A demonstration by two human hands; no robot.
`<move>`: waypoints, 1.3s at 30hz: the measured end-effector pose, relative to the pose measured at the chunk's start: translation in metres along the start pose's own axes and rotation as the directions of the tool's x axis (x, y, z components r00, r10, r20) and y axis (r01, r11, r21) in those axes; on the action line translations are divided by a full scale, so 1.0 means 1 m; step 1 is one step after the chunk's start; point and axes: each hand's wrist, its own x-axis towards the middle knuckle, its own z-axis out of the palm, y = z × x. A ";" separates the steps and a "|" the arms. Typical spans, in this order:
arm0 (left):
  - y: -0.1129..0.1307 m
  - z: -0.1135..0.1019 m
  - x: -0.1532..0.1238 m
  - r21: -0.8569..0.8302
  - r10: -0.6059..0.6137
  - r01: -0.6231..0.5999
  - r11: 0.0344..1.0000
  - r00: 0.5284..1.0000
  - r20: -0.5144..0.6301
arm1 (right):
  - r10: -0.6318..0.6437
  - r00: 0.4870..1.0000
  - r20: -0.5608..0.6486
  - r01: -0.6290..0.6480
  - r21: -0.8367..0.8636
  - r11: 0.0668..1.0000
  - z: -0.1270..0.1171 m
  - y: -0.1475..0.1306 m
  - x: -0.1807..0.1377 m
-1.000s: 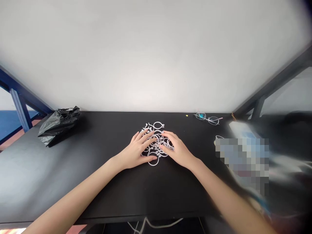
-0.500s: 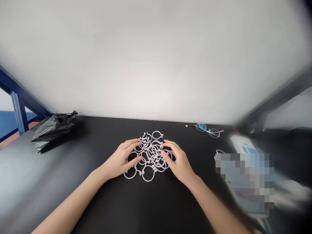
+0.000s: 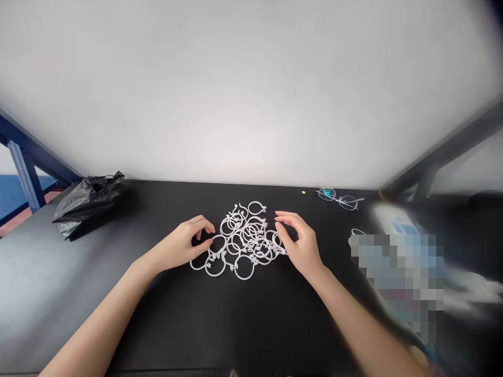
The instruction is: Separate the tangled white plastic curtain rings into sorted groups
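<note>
A loose pile of white rings (image 3: 257,245), thin and round with small clasp-like ends, lies on the black table between my hands. Many of them overlap. My left hand (image 3: 184,242) is at the pile's left side, fingers curved and apart from the thumb, with nothing between them. Its thumb tip is close to a ring on that side; I cannot tell if they touch. Over the right edge of the pile, my right hand (image 3: 302,243) is half curled with a gap between thumb and fingers, and holds nothing. It partly hides the rings there.
On the black table (image 3: 188,324), a crumpled black plastic bag (image 3: 92,201) lies far left. Eyeglasses (image 3: 337,199) and a small yellow bit (image 3: 303,192) are near the pale wall at the back. A blurred, partly pixelated white-and-blue package (image 3: 396,220) lies at the right.
My hands have drawn apart, the left moving left and the right moving right, off the middle of the pile. More rings show at the left edge. The view has shifted slightly.
</note>
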 end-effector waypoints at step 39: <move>0.053 0.039 -0.009 -0.807 -0.098 0.022 0.590 0.994 -0.044 | -0.378 0.924 -0.056 0.380 0.230 0.896 0.025 -0.033 -0.033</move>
